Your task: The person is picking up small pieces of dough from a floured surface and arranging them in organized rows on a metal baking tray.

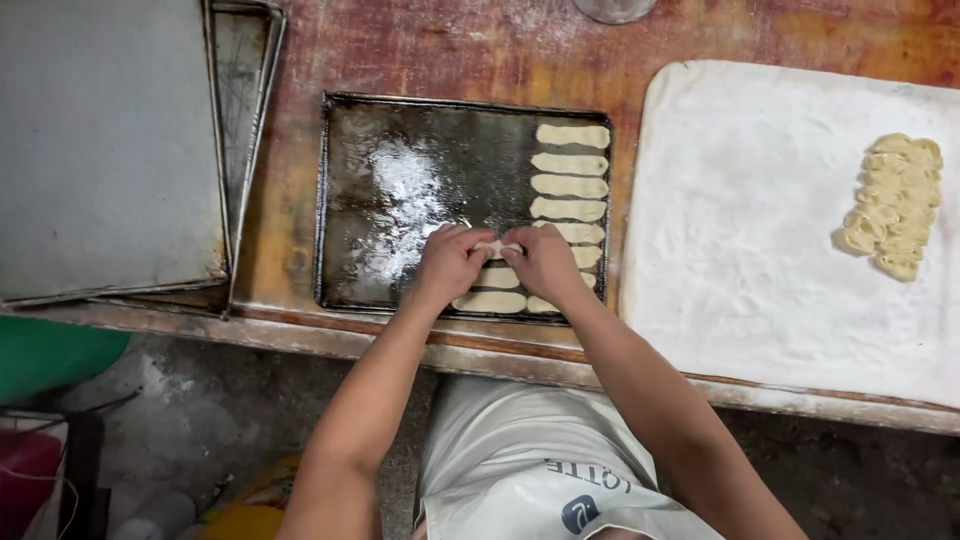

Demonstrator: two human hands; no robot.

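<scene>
A dark, floured baking tray lies on the worn red table. Along its right side runs a column of several pale, elongated dough pieces. My left hand and my right hand meet over the tray's near right part, each pinching an end of one dough strip and holding it just above the tray. More dough pieces lie below my hands, partly hidden by them.
A white floured cloth covers the table at right, with a pile of cut dough strips near its far right. Stacked grey metal trays sit at left. A glass object stands at the top edge. The table's front edge runs below.
</scene>
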